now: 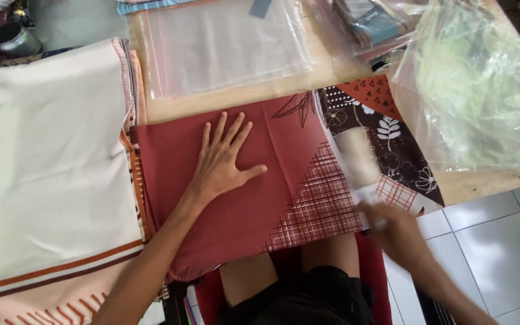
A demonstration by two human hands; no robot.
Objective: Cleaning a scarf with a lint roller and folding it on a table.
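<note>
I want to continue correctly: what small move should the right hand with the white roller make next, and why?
Probably roll the white roller leftward over the red folded cloth. The left hand lies flat on the cloth, while the right hand holds the roller at the patterned right end.

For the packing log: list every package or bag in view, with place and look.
Flat clear bags: top centre on the table, stacked, red zip strip.
Crumpled clear bag: right, pale green contents.
Filled clear bags: top right, folded cloth inside.
No signs or screens.

We have one head-worn view, looking steeply down, close over the bench (pixel 248 96) edge and our lap.
</note>
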